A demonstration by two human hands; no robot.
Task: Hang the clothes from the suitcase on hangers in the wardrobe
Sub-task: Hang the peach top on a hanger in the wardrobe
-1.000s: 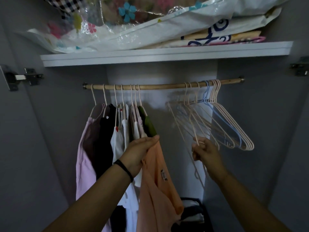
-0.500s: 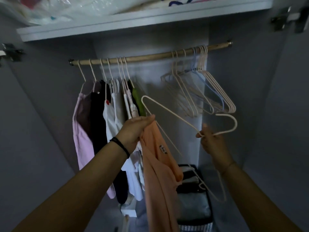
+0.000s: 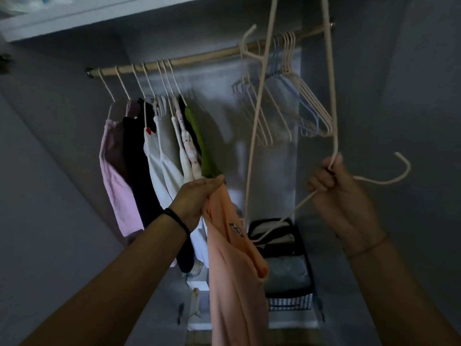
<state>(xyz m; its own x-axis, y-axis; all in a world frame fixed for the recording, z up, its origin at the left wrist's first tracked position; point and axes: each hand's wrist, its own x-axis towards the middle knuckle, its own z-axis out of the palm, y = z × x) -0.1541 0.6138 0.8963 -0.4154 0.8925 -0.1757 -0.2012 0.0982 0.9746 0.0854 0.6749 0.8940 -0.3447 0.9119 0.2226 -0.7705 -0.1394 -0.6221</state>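
My left hand (image 3: 197,198) grips the top of a peach garment (image 3: 232,270), which hangs down in front of the open wardrobe. My right hand (image 3: 334,186) grips pale wire hangers (image 3: 331,71) near their necks; one hook (image 3: 399,171) sticks out to the right, and a second hanger (image 3: 254,126) dangles tangled with the first, its hook up by the rail. The wooden rail (image 3: 204,58) carries several hung garments (image 3: 154,156) on the left and a bunch of empty hangers (image 3: 299,101) on the right.
A white shelf (image 3: 74,18) runs above the rail. On the wardrobe floor stands a dark fabric organiser box (image 3: 291,275) with folded items. Grey wardrobe walls close in on both sides.
My right hand has lifted the hangers off the rail and swung them upward, so their long wires now stand almost vertical. The camera has tilted down. My left hand still holds the peach garment.
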